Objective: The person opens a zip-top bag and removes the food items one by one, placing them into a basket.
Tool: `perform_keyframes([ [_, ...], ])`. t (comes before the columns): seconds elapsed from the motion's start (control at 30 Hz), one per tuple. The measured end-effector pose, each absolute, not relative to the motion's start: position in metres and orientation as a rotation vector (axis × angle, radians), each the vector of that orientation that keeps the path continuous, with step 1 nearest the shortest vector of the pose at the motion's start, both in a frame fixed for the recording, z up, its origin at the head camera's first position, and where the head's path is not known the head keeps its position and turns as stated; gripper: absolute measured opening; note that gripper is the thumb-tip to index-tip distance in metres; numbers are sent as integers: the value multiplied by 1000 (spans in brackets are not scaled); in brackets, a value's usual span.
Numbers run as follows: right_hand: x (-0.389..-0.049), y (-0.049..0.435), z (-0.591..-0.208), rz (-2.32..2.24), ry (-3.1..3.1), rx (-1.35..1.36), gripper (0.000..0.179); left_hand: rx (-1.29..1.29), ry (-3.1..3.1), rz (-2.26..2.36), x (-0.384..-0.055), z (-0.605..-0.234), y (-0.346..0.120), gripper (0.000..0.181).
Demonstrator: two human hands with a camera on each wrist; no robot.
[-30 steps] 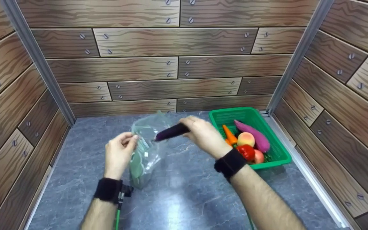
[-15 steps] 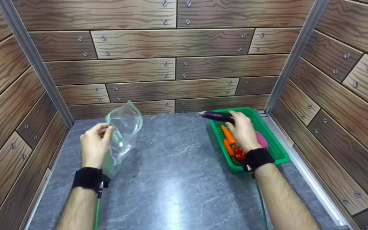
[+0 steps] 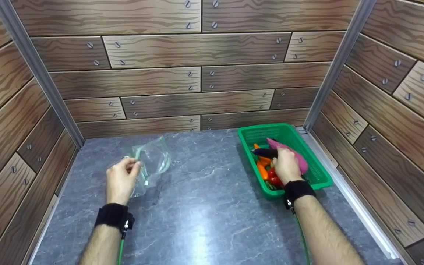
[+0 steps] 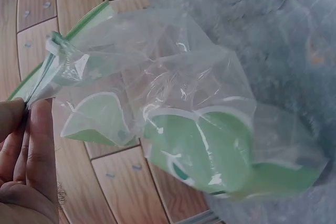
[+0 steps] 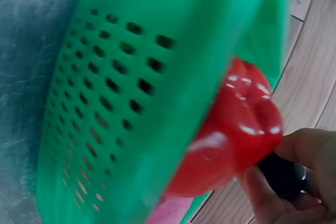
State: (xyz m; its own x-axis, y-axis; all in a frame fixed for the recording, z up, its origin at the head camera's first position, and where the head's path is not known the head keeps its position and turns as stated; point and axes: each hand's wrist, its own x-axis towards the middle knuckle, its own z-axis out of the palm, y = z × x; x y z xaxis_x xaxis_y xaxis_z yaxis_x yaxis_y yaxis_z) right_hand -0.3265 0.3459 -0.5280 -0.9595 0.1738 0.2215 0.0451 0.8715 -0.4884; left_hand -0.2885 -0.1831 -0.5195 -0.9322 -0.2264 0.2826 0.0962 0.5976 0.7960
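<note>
My left hand (image 3: pixel 122 178) pinches the rim of a clear zip bag (image 3: pixel 156 156) between thumb and fingers. Pale green printing shows on the bag (image 4: pixel 199 145) in the left wrist view, and I see nothing inside it. On the right, my right hand (image 3: pixel 287 165) grips a dark purple eggplant (image 3: pixel 265 152) over the green basket (image 3: pixel 324 178). Under and beside that hand lie orange carrots (image 3: pixel 262 170), a red bell pepper (image 5: pixel 236 124) and a longer pink-purple eggplant (image 3: pixel 300 160). Part of the basket's contents is hidden by the right hand.
A grey marbled tabletop (image 3: pixel 197 206) spans the space between bag and basket. Wood-patterned walls (image 3: pixel 160 81) enclose the back and both sides. A green cable (image 3: pixel 300 228) trails from the right wrist strap (image 3: pixel 299 190).
My right hand has carried the dark eggplant from beside the bag rightward, then down into the basket area. The left hand moved left with the bag, then slightly back right and lower.
</note>
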Motion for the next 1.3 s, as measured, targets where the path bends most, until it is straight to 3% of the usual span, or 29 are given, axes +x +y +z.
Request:
perform_keyframes([
  [0.23, -328, 344, -538, 646, -2830, -172, 48, 94, -2508, -1290, -284, -542, -170, 23],
  [0.8, -321, 331, -548, 486, -2899, -80, 47, 83, -2561, -1329, -282, -572, -146, 21],
  [1.07, -318, 334, -557, 413, -2927, -72, 21, 38, -2588, -1322, -283, -577, -141, 21],
  [1.3, -308, 319, -542, 516, -2859, -117, 35, 5, -2600, -1354, -279, -566, -135, 25],
])
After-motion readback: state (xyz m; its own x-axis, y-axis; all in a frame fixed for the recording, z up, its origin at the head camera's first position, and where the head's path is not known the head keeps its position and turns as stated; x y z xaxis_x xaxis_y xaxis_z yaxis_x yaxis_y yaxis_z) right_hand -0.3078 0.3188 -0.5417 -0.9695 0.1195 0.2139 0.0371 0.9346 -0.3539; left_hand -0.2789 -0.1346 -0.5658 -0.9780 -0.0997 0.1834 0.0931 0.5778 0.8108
